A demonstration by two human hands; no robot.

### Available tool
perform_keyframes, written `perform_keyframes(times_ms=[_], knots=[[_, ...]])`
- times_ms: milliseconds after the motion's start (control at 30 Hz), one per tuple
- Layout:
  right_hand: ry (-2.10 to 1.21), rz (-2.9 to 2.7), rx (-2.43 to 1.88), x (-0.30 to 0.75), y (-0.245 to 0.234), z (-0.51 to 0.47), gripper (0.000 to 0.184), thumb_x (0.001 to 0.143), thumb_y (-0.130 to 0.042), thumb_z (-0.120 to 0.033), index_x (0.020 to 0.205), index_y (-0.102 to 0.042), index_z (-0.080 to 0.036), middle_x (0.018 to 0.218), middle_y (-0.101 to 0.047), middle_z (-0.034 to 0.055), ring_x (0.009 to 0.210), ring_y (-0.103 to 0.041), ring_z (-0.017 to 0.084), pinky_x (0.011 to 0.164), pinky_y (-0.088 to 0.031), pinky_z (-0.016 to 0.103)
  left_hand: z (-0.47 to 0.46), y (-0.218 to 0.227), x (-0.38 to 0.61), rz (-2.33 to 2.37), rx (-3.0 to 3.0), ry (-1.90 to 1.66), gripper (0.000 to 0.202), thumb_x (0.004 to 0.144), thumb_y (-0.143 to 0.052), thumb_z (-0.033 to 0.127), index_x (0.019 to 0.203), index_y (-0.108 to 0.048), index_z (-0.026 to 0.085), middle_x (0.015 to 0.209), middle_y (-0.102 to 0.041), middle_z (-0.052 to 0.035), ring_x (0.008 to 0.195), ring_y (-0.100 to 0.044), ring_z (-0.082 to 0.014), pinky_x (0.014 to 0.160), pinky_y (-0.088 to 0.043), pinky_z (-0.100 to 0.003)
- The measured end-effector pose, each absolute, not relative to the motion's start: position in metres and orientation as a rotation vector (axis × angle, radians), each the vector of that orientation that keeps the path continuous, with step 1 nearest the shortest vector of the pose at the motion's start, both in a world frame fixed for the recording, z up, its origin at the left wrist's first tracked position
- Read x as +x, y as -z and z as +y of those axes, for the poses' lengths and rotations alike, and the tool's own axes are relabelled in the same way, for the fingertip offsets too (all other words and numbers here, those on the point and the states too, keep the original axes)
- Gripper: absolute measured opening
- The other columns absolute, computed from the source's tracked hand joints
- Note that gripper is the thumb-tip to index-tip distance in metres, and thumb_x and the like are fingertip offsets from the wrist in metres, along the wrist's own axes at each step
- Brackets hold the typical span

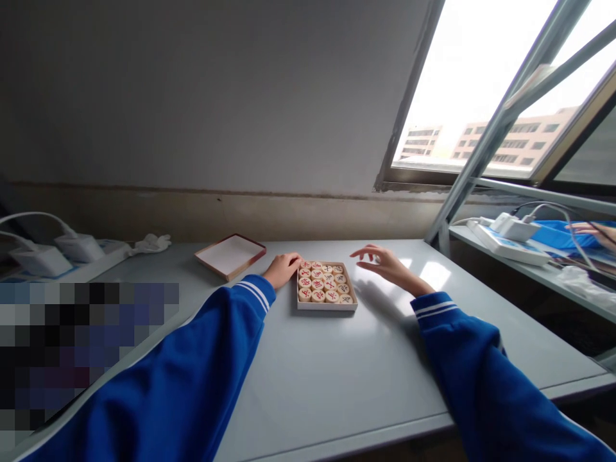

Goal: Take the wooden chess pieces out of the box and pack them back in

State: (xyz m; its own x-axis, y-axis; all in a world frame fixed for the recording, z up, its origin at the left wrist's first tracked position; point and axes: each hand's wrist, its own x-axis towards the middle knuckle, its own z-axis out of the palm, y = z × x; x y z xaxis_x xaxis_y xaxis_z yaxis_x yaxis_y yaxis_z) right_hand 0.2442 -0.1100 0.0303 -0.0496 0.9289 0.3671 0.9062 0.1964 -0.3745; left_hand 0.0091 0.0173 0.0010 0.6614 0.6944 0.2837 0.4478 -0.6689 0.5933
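A shallow box [328,307] stands on the table, filled with rows of round wooden Chinese chess pieces [317,283]. Some pieces carry red characters, others dark ones. My left hand [283,269] is closed at the box's left edge, its fingertips on the upper left corner. Just right of the box, my right hand [380,262] hovers over the table, fingers apart and nothing in them. The box lid [231,255] lies to the left with its white inside facing up, apart from my left hand.
Power strips with white plugs sit at the far left [72,247] and on the right-hand shelf [513,234]. A metal frame post [462,183] rises at the table's back right. The wall [240,128] bounds the back. Another person's hand [594,231] shows at the right edge.
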Motion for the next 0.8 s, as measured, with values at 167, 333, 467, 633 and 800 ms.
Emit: perform_keyframes(times_ms=[167,333,467,633,800], knots=[[-0.383,-2.243,-1.443,0.195,-0.033,-0.113,0.027,0.078,-0.050,-0.038,0.098,-0.060,-0.023,0.096,-0.057,0.0042,0.080,-0.054,0.015,0.071,-0.043,0.028,0.018,0.000,0.009,0.886,2.403,-0.684,0.027,0.079,-0.036,0.024,0.080,-0.061,0.015,0.086,-0.066,-0.0059,0.081,-0.058,-0.0166,0.075,-0.041,-0.024],[-0.186,-2.184,-1.568,0.190,-0.025,-0.111,0.025,0.075,-0.055,-0.039,0.092,-0.059,-0.022,0.091,-0.057,0.0049,0.084,-0.051,0.018,0.076,-0.039,0.032,0.019,0.001,0.009,0.888,2.405,-0.693,0.026,0.079,-0.037,0.025,0.079,-0.060,0.015,0.086,-0.065,-0.0059,0.081,-0.057,-0.0165,0.075,-0.041,-0.024],[-0.052,-2.141,-1.652,0.209,-0.035,-0.112,0.029,0.073,-0.054,-0.047,0.090,-0.058,-0.024,0.096,-0.056,0.0043,0.093,-0.047,0.020,0.080,-0.035,0.034,0.018,0.001,0.009,0.884,2.397,-0.693,0.026,0.079,-0.037,0.025,0.078,-0.060,0.015,0.085,-0.065,-0.0056,0.080,-0.057,-0.0165,0.073,-0.041,-0.024],[0.128,-1.954,-2.212,0.259,-0.039,-0.123,0.028,0.073,-0.050,-0.047,0.085,-0.059,-0.024,0.093,-0.056,0.0072,0.092,-0.046,0.026,0.075,-0.032,0.040,0.017,0.000,0.009,0.868,2.397,-0.697,0.027,0.079,-0.035,0.024,0.078,-0.060,0.014,0.084,-0.065,-0.0058,0.079,-0.057,-0.0166,0.072,-0.041,-0.024],[0.315,-1.719,-2.330,0.275,-0.038,-0.125,0.028,0.072,-0.053,-0.035,0.094,-0.056,-0.020,0.097,-0.056,0.0098,0.095,-0.044,0.028,0.074,-0.033,0.041,0.017,0.000,0.009,0.875,2.397,-0.695,0.027,0.078,-0.036,0.024,0.079,-0.060,0.014,0.085,-0.065,-0.0062,0.080,-0.057,-0.0168,0.073,-0.041,-0.024]])
